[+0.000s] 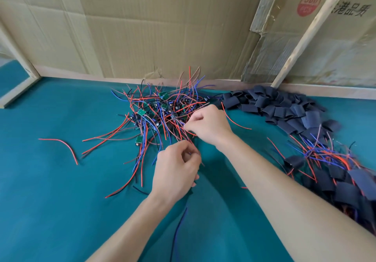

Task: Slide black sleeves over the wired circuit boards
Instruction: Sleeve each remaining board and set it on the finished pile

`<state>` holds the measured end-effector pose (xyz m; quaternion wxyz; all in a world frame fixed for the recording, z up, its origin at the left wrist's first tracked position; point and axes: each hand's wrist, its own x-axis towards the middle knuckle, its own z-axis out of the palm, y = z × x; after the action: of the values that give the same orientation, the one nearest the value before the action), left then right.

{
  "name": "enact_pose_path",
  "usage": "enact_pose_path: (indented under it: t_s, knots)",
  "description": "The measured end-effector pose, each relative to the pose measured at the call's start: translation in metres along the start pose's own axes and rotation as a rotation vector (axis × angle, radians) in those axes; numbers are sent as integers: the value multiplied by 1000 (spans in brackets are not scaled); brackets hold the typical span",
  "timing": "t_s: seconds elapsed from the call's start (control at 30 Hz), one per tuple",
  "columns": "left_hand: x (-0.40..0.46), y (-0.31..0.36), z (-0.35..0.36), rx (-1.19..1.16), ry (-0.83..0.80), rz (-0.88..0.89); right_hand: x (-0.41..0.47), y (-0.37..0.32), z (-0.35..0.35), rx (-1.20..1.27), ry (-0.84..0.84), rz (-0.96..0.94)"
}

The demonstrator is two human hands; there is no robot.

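Over on the far left, a loose red wire (61, 145) is lying by itself on the teal desk (50, 211), well apart from everything else. Moving right, the big tangle of wired circuit boards (154, 115) is sitting mid-desk, little green boards poking out among red, blue and black leads that are fanning out in all directions. The left hand (175, 170) is hovering at the near edge of that tangle, fingers curled in and pinching a few thin wires at their ends. Just up and to the right, the right hand (207, 125) is curling its fingers too and pinching wires in the thick of the pile; can't really tell which board they're attached to. A stray dark wire (179, 227) is lying between the two forearms. Further right, the pile of black sleeves (284, 109) is heaping up against the cardboard wall (162, 27) at the back. In the near right corner, the sleeved boards (345, 178) are piling up beside the right forearm, wires sticking out of them.
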<state>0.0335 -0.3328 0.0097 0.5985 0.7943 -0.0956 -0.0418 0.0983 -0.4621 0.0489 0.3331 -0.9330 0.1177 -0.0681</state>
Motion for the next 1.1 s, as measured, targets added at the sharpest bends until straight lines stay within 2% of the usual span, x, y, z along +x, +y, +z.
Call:
enact_pose_path:
  t_s: [0.1,0.27,0.5,0.73,0.9,1.03,1.1]
  knots:
    - [4,-2,-2,-64,43,-57,0,4,-14,84,27,37]
    - [5,0,-4,-167,-19,-132,-9,11,-29,169,15,43]
    - [3,6,-4,-320,18,-119,-28,22,-48,608,46,192]
    - [2,12,-2,-511,-74,-188,-67,25,-66,1051,11,217]
    - [1,10,-3,-528,-141,-236,-102,31,-69,1097,-44,87]
    - [0,6,-1,-415,-103,-151,-117,35,-69,1091,-8,29]
    - [0,7,-2,-412,-155,-168,-122,35,-70,1159,-50,23]
